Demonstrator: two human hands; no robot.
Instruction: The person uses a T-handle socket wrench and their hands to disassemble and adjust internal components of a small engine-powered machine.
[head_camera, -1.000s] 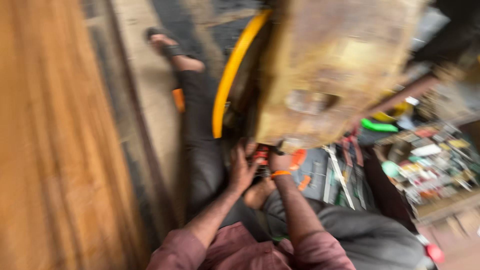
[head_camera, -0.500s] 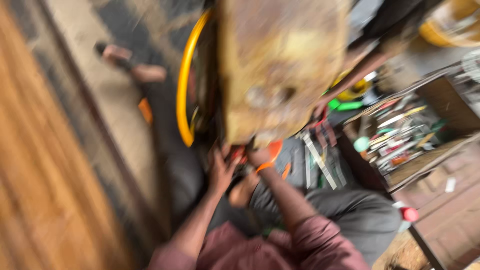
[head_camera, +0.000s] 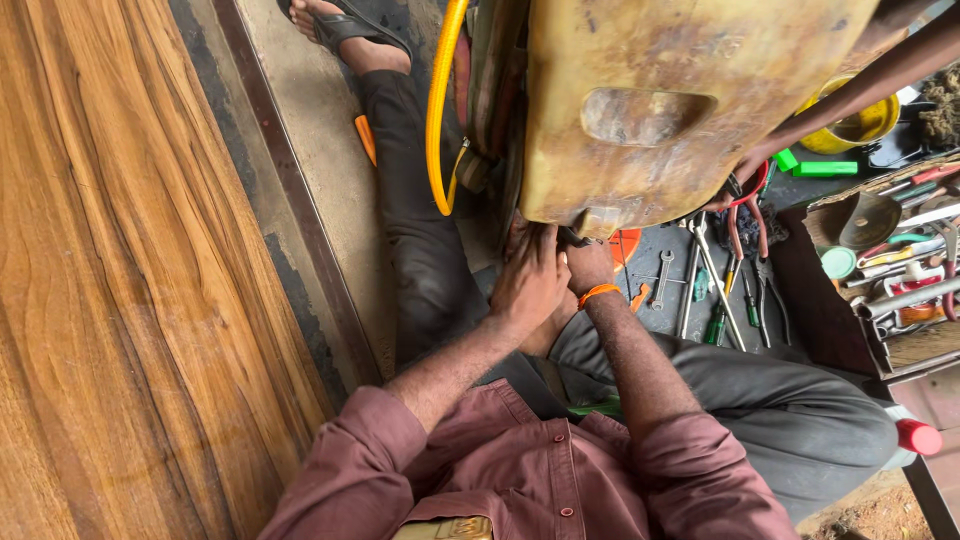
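Pressing at the bottom edge of the stained yellow tank (head_camera: 660, 110), left hand (head_camera: 530, 285) curled, fingertips up against it; right hand (head_camera: 588, 262) just beside, grip hidden, cannot tell; spanners (head_camera: 690, 275) scattered right of both

We see a stained yellow-brown tank (head_camera: 660, 100), a bright yellow hose (head_camera: 437, 120), an orange wristband (head_camera: 598, 292), a maroon shirt (head_camera: 520, 470), grey trousers (head_camera: 760, 400) and streaked brown wood grain (head_camera: 110, 280).
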